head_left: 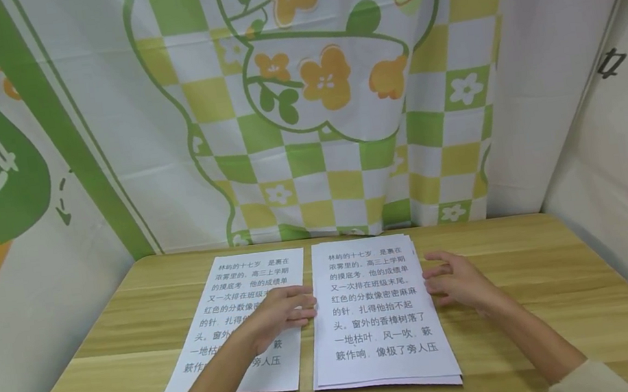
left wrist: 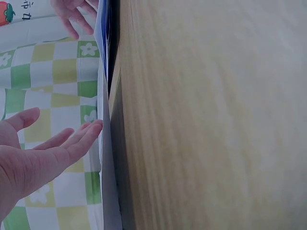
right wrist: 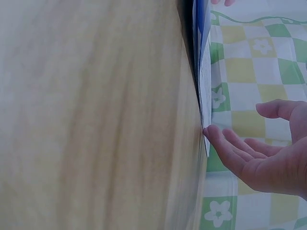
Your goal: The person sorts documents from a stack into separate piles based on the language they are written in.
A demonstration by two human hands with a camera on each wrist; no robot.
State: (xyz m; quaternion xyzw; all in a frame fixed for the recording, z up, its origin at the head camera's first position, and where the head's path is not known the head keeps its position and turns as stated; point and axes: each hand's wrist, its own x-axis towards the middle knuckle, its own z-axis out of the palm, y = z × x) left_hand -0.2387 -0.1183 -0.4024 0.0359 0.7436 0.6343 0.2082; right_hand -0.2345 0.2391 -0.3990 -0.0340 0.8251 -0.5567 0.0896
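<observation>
A stack of printed paper sheets [head_left: 376, 319] lies on the wooden table, its lower edges slightly uneven. Left of it is another printed sheet [head_left: 247, 276], partly covered by my left hand and forearm. My left hand [head_left: 281, 314] is at the stack's left edge, fingertips against or very near it; in the left wrist view the hand [left wrist: 53, 153] has extended fingers and a raised thumb. On the opposite side, my right hand [head_left: 456, 280] has its fingertips at the stack's right edge. The right wrist view shows that hand [right wrist: 268, 158] with loosely extended fingers, one fingertip meeting the paper edges [right wrist: 205, 91].
The wooden table [head_left: 532, 247] extends to both sides of the papers. Behind it hangs a curtain [head_left: 335, 180] with green and yellow checks and flowers. Printed cloth walls [head_left: 626, 151] stand at the left and right.
</observation>
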